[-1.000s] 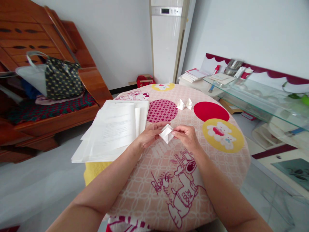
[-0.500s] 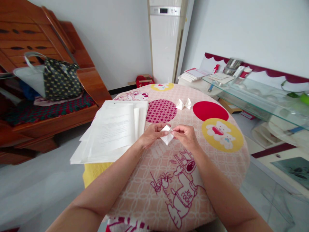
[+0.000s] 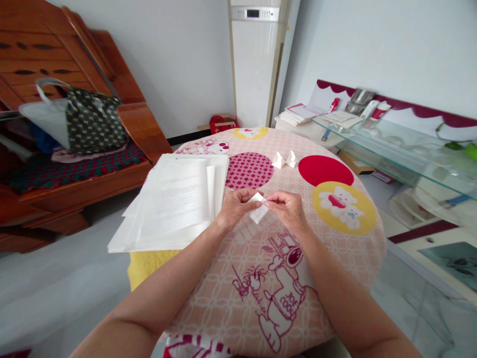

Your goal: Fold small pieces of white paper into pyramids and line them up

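A small piece of folded white paper (image 3: 258, 213), diamond-shaped, is held between my two hands above the patterned tablecloth (image 3: 231, 278). My left hand (image 3: 235, 208) pinches its left side, with the thumb lying on the front face. At the right corner, the thumb and forefinger of my right hand (image 3: 286, 207) grip the paper's edge. Farther back on the cloth stand two folded white paper shapes (image 3: 284, 160), side by side. Left of my hands lies a stack of white paper sheets (image 3: 167, 199), the top one with printed lines.
A glass shelf (image 3: 395, 149) carrying metal tins and a red cup runs along the right. To the left stands a wooden bench (image 3: 93, 194) with a dark patterned bag (image 3: 95, 122) on it. A tall white air conditioner (image 3: 254, 69) rises behind the round table.
Both hands keep nearly the same place and grip. The folded paper's front face looks slightly different, its angle shifted a little.
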Action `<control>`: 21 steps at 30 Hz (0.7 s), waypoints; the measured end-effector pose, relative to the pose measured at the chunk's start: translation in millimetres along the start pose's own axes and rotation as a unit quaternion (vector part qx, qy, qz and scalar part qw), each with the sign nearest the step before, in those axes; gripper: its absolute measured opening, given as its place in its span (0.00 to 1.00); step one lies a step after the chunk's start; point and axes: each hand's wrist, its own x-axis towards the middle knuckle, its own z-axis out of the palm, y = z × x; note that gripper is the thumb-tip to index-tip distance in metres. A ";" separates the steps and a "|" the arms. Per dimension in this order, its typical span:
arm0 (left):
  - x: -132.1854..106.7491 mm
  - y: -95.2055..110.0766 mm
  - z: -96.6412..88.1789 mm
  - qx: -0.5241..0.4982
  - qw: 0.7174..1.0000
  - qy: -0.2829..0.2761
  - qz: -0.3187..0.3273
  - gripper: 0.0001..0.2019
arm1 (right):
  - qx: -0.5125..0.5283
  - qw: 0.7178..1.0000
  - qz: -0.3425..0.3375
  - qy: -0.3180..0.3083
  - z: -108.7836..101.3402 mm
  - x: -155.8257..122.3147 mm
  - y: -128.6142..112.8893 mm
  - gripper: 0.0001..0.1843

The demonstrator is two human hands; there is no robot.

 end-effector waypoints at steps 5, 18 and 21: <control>0.6 1.0 0.1 -0.004 1.000 0.013 0.004 0.20 | 0.026 0.999 0.018 0.010 1.8 0.3 3.6 0.08; 0.1 8.7 -0.7 -0.030 0.994 0.044 0.093 0.18 | 0.037 0.998 0.050 -0.012 3.6 -2.4 -6.9 0.15; 0.0 8.4 -2.1 -0.032 0.994 0.030 0.099 0.18 | 0.026 0.999 0.026 0.000 4.3 -4.6 -12.1 0.14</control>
